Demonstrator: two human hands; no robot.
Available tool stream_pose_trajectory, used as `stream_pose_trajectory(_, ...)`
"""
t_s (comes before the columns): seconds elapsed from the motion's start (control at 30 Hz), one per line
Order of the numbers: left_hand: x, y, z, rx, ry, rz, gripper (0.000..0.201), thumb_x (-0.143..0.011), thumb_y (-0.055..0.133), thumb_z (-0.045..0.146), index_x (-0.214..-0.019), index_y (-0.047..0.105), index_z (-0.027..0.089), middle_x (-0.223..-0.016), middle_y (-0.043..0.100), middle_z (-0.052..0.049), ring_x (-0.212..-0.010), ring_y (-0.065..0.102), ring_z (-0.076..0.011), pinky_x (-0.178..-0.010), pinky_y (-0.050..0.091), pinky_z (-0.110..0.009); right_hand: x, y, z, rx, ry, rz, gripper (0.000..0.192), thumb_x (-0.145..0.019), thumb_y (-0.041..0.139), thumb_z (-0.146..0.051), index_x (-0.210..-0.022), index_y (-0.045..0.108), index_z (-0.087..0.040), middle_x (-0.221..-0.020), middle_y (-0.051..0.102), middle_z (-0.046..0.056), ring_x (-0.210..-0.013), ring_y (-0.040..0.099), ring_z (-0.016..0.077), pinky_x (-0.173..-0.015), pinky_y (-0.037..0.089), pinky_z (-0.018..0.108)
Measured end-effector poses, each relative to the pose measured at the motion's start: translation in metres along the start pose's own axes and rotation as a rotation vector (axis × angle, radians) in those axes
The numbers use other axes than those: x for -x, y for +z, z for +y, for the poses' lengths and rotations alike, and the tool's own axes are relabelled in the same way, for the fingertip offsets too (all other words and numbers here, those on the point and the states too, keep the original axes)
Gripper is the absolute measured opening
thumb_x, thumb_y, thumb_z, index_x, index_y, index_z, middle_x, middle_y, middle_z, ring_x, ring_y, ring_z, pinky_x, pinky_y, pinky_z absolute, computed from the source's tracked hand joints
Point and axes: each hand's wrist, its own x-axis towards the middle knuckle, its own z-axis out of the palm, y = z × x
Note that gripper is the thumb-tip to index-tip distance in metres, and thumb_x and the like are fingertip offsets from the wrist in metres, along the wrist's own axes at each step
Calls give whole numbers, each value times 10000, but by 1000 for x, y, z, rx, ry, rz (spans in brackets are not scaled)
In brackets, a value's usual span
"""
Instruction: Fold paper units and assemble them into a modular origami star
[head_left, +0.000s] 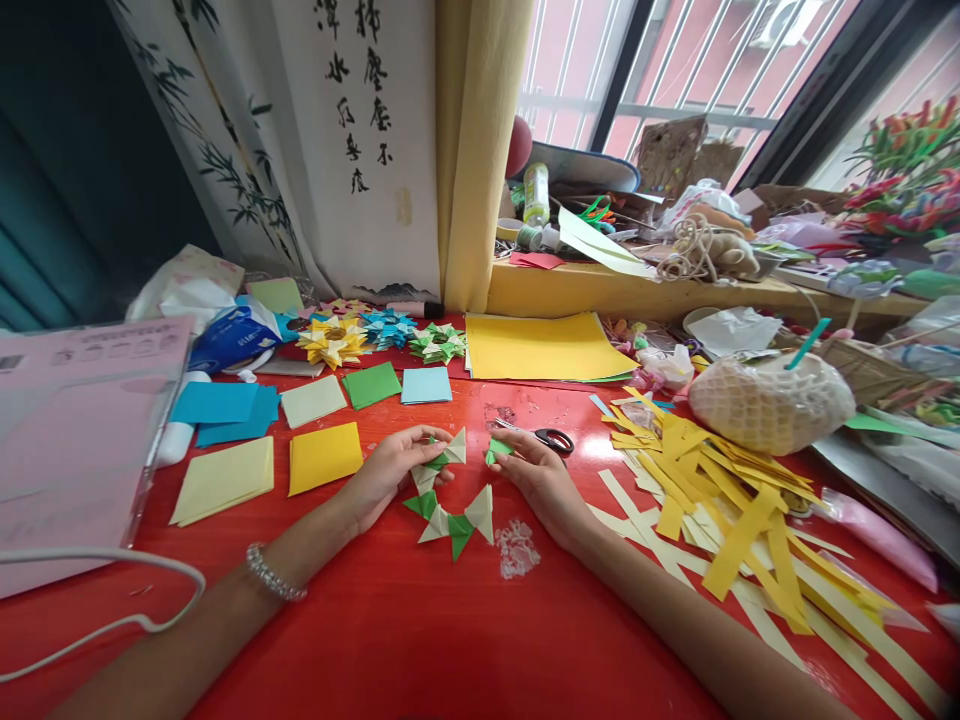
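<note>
2 hands rest on the red table (420,640), close together, each pinching folded paper. The left hand (390,470) has its fingers curled around one end of a chain of folded green and cream paper pieces (448,505); the chain curves from that hand down toward the viewer and ends in a fan of points between the 2 wrists. How many pieces make up the chain is hard to tell, since the folds overlap and the left fingers cover its upper end. The right hand (536,478) holds a small green folded piece (497,450) between thumb and fingertips, just beside the chain's upper tip but apart from it. A bead bracelet (274,573) circles the left wrist. Black-handled scissors (553,440) lie just behind the right hand, their blades mostly hidden by it. To the right, a loose heap of yellow and cream paper strips (742,520) spreads to the frame's edge, where it is cut off. Left of the hands lie stacks of square paper (324,457) in yellow, cream, blue and green. Farther back sit 3 finished paper stars (386,335), yellow, blue and green, and a large yellow sheet (544,348). A pink box (75,430) at the far left is cut off by the frame, with a white cable (112,600) curling in front of it. The window sill (637,285) is crowded with clutter too small to identify.
</note>
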Motion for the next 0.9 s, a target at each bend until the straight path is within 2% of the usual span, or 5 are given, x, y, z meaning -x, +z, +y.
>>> stream_pose_trajectory(0.1, 1, 1, 1, -44, 0, 7, 239, -675, 671, 264, -864, 571, 156, -770, 610, -1, -658, 623, -128, -602, 470, -223, 1, 1, -1, 14, 7, -1, 291, -651, 678, -249, -937, 641, -211, -1035, 585, 21, -731, 587, 109, -797, 459, 290)
stream_pose_trajectory(0.27, -1, 1, -1, -76, 17, -23, 219, -657, 684, 259, -799, 558, 150, -759, 615, -1, -688, 621, -141, -610, 467, -232, 2, 3, -1, 24, -18, -47, 174, -691, 648, -290, -819, 611, -178, -840, 568, 2, -752, 589, 122, -778, 474, 282)
stream_pose_trajectory(0.43, -4, -3, -6, -85, 32, -28, 222, -643, 694, 269, -764, 545, 156, -736, 630, -3, -697, 628, -153, -586, 452, -225, 6, 6, -2, 106, -26, -108, 240, -735, 582, -398, -829, 494, -196, -737, 579, 6, -619, 602, 140, -529, 468, 240)
stream_pose_trajectory(0.57, -7, -6, -9, -86, 21, -41, 222, -650, 689, 281, -762, 538, 164, -705, 656, -10, -674, 630, -151, -576, 449, -219, 9, 7, -3, 161, -53, -137, 243, -787, 509, -408, -939, 457, -227, -707, 604, -6, -511, 549, 104, -459, 403, 208)
stream_pose_trajectory(0.9, -6, -4, -7, -42, 32, -43, 197, -677, 672, 243, -767, 519, 158, -693, 632, 8, -664, 624, -128, -615, 471, -220, 6, 7, -6, -26, 2, -122, 256, -777, 537, -348, -987, 589, -211, -1084, 581, 58, -866, 598, 183, -695, 485, 302)
